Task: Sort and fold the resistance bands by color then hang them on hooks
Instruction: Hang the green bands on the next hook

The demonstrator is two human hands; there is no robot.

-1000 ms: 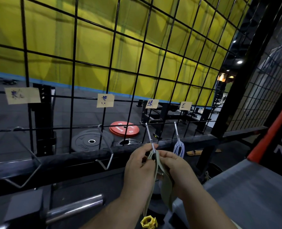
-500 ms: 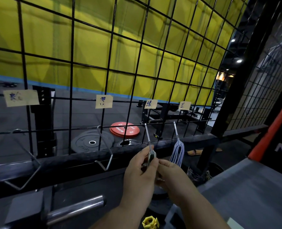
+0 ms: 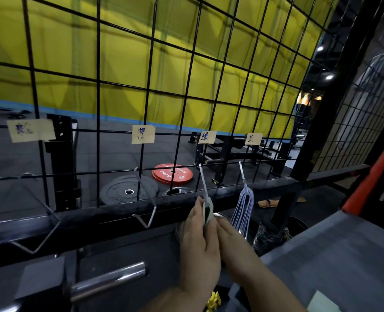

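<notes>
— Shorter now, the grey-green band (image 3: 207,212): a second ago its tail dangled below the hands, and now it's bunched up.

— Where is it?

— In front of the wire grid (image 3: 98,82), between both hands. The left hand (image 3: 198,242) pinches it, fingers reaching up alongside.

— And the right hand (image 3: 233,242)?

— It touches the band's lower end, but the fingertips are hidden, so I cannot tell its grip. Lavender bands (image 3: 242,208) hang just right of those fingers. The hook (image 3: 203,182) carrying the grey-green band rises just above the fingertips.

Both hands (image 3: 197,242) (image 3: 233,244) hold the green band (image 3: 208,211) at a hook (image 3: 203,181).
</notes>
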